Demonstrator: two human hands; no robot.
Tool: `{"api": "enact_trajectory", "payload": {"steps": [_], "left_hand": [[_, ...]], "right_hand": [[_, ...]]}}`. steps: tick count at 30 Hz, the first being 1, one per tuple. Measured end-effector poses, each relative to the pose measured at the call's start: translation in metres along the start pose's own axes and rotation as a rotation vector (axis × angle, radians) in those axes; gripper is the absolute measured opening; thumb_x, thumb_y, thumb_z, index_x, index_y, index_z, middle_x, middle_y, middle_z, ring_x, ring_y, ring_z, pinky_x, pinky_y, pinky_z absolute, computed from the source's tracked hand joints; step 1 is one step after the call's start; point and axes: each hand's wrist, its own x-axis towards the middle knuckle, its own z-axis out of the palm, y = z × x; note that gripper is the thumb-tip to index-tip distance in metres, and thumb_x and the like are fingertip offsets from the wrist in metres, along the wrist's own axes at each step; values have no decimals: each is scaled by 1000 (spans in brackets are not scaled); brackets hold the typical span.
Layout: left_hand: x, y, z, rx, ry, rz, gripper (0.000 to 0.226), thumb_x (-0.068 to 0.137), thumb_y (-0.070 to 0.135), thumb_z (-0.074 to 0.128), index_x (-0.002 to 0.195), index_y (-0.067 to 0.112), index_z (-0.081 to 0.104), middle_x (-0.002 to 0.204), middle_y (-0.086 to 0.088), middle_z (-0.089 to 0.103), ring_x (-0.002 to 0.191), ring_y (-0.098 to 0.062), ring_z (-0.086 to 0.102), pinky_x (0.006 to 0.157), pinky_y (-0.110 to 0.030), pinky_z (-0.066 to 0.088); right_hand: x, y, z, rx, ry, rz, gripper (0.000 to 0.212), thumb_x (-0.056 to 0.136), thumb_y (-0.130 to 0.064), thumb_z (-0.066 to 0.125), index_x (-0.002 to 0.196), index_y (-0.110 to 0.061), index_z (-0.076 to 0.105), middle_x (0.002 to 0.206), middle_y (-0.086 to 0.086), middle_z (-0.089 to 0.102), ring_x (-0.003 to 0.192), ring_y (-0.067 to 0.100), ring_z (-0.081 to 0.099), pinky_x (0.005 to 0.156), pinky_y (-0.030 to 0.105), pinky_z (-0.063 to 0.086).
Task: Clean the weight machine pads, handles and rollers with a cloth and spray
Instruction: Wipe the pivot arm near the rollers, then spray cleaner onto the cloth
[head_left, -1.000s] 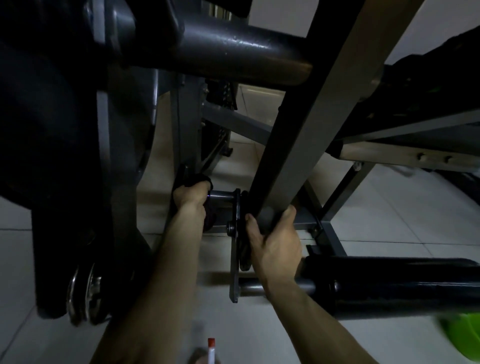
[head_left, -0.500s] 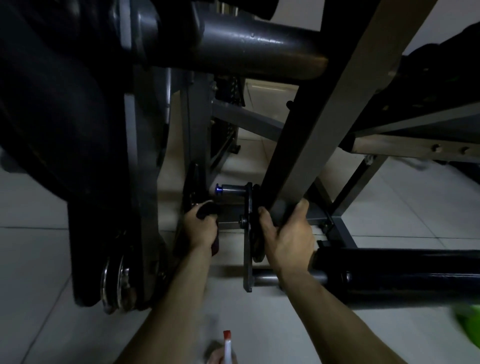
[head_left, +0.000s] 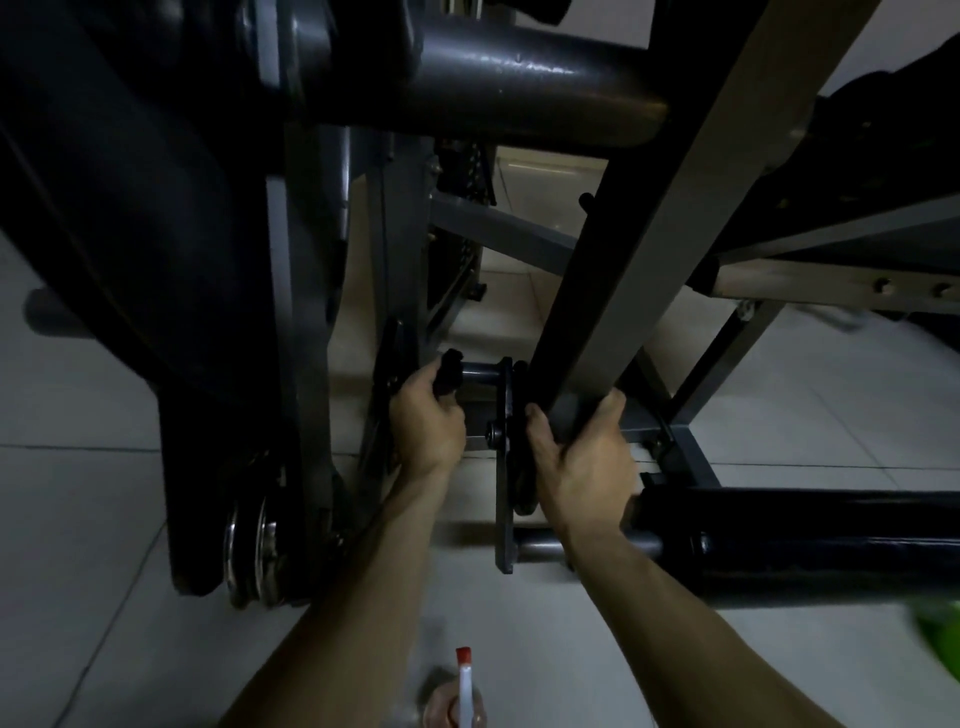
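Note:
My left hand (head_left: 428, 421) grips a dark cloth (head_left: 449, 376) and holds it against the left end of a short metal pin (head_left: 479, 371) low on the weight machine. The pin runs into a dark bracket plate (head_left: 504, 467). My right hand (head_left: 576, 457) grips the bottom end of the slanted grey beam (head_left: 649, 249), just right of the plate. A black roller pad (head_left: 805, 540) lies across the lower right, beside my right wrist. A spray bottle (head_left: 464, 686) with a red tip stands on the floor between my forearms.
A thick dark tube (head_left: 519, 88) crosses overhead. A large black machine arm (head_left: 130, 234) with metal discs (head_left: 254, 551) at its foot fills the left. Grey frame legs (head_left: 691, 452) stand behind my right hand. Something green (head_left: 940, 623) is at the right edge. The floor is pale tile.
My left hand with the cloth dropped below the pin, then came back up to its left end. My right hand kept its hold on the beam. The view shifted slightly.

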Motion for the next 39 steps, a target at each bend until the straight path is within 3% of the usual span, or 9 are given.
{"api": "enact_trajectory", "payload": {"steps": [4,10,13,15,18,23,31,35,39], "left_hand": [[-36,-10,-10,-23,-82,62,48,97,0,59,140,22,58,135,8,60,125,-1,48,107,-21,36],[-100,-27,-28,-162,-141,-511,45,108,33,45,152,34,38,149,-6,48,136,-31,48,113,-55,40],[-126,-37,-43,-107,-193,-699,51,107,41,44,156,36,30,151,-12,45,134,-36,48,109,-53,42],[-135,-54,-51,-188,-229,-799,57,94,60,58,143,38,42,138,-15,56,119,-38,59,102,-51,48],[-136,-113,-49,-253,-252,-894,91,46,85,76,118,32,60,116,-18,69,103,-41,69,95,-60,55],[-155,-83,-75,-205,-288,-802,35,84,47,79,111,27,66,109,-11,72,101,-32,69,97,-49,56],[-197,-51,-132,-139,-365,-970,16,92,28,76,103,23,65,96,-7,72,89,-25,69,75,-32,55],[-207,31,-159,-115,-350,-942,12,88,20,81,86,23,69,82,4,71,72,-11,67,61,-19,54],[-218,152,-199,-108,-398,-938,12,81,27,86,85,18,78,86,-3,79,75,-11,74,70,-24,56]], "right_hand": [[-2,-1,-2,-17,-17,3,61,91,-63,59,127,-19,37,97,4,66,79,27,69,68,49,60],[-2,-18,-21,-23,-156,108,66,94,-53,66,137,-13,38,112,7,62,102,32,66,80,50,58],[-29,-10,-37,-20,-122,164,54,93,-43,71,131,-13,46,125,10,56,108,31,61,85,49,55],[-67,3,-39,46,-152,154,30,96,-31,67,117,-21,49,105,2,64,92,25,66,78,46,57],[-128,31,-24,-54,-475,201,9,99,-28,60,108,-25,59,96,-4,69,92,23,70,81,42,59],[-192,69,30,-439,-952,318,49,93,-53,60,130,-21,57,126,4,59,112,26,64,88,34,51],[-203,58,3,-414,-787,327,26,101,-39,56,100,-15,67,98,7,72,81,21,63,69,28,47],[-184,-6,-74,-347,-705,255,33,102,-47,55,99,-16,65,92,2,69,80,21,64,65,29,46],[-152,-104,-166,-240,-685,247,28,101,-45,57,93,-19,63,83,-2,63,74,19,62,57,25,40]]}}
